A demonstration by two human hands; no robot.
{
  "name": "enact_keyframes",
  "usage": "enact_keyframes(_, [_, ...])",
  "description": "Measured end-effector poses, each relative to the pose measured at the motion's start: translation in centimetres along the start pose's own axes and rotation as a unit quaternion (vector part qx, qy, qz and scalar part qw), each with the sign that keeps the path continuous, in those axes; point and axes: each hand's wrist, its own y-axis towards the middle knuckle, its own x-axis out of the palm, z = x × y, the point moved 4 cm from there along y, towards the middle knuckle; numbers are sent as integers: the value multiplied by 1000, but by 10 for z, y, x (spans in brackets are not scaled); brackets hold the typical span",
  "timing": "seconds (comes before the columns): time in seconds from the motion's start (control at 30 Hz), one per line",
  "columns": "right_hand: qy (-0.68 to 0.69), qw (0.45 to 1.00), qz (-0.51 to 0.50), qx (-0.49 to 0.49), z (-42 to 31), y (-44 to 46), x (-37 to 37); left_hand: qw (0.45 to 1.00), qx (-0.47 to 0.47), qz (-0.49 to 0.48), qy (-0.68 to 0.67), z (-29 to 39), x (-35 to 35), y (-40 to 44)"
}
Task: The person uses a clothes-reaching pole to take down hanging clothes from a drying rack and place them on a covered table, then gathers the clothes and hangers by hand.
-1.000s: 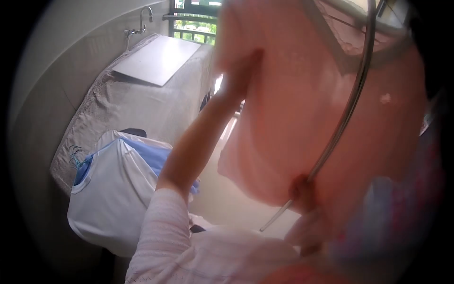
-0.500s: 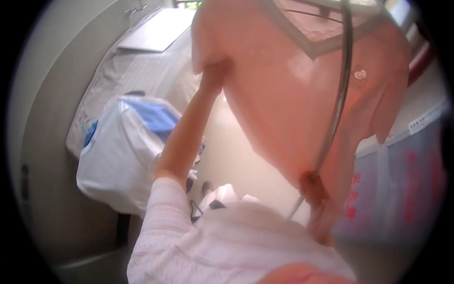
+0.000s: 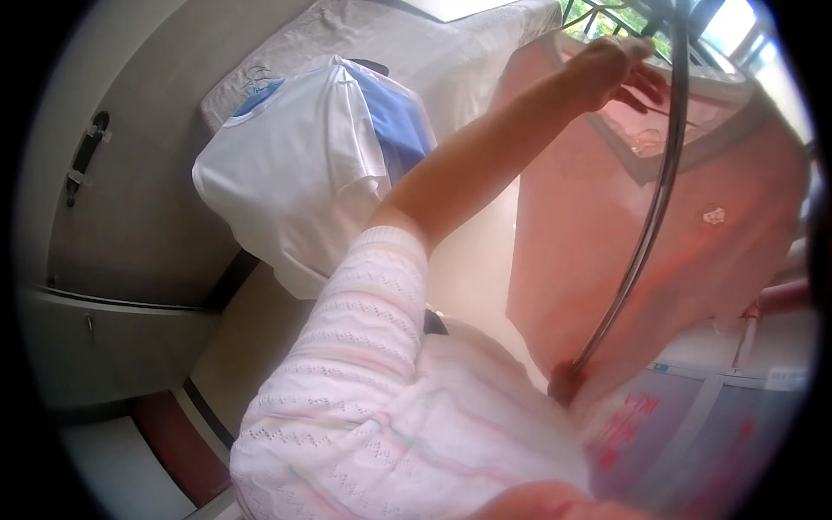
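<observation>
A pink V-neck shirt point(image 3: 589, 225) hangs open in front of me on the right, with a small light patch on its chest. My left hand point(image 3: 626, 74) is at its neckline, near the hanger wire, fingers bent and apart with nothing visible between them. A long metal pole point(image 3: 656, 208) runs down in front of the shirt. Around its lower part is my right hand point(image 3: 565, 383), closed and partly hidden by the pink cloth. To the left, a white shirt point(image 3: 295, 165) and a blue garment point(image 3: 394, 121) hang together.
Behind the white shirt, a pale cloth point(image 3: 468, 52) covers a bulky object. Grey boxes with red print point(image 3: 646, 416) stand at lower right. A cabinet point(image 3: 113, 347) is at lower left, and railings point(image 3: 598, 17) show at the top.
My left hand has left the side of the pink shirt near its sleeve and moved up and right to the neckline. My right hand stays on the pole. The view has shifted.
</observation>
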Motion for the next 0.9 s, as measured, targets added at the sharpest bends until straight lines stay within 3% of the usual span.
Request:
enact_keyframes(0.07, [-26,999,-21,12,6,-1,1,994,32,47,-98,5,-7,16])
enact_keyframes(0.13, [-45,998,-35,20,7,-5,1,993,56,12,-104,16,-3,17])
enact_keyframes(0.2, [-66,996,-46,28,4,-7,0,989,6,26,-145,20,9,10])
enact_keyframes(0.27, [-82,995,-50,32,2,-12,0,987,-32,-39,-154,-8,-11,37])
enact_keyframes(0.33, [-95,993,-51,41,0,-18,-2,983,-53,-40,-170,-7,-19,39])
enact_keyframes(0.4, [-104,992,-49,48,3,-27,-7,991,-66,15,-119,-7,-19,30])
enact_keyframes(0.6, [-129,985,-41,103,14,-69,-30,988,-149,31,-17,-32,-34,32])
enact_keyframes(0.7, [-13,992,-75,102,43,-84,-41,985,-158,57,-44,-48,-45,36])
enact_keyframes(0.77, [-39,996,-44,61,41,-96,-53,978,-164,88,-99,-68,-56,41])
enact_keyframes(0.8, [-38,997,-21,63,34,-103,-58,986,-125,77,-79,-69,-49,36])
enact_keyframes(0.9, [-28,994,73,72,47,-116,-74,984,-161,73,-31,-98,-38,15])
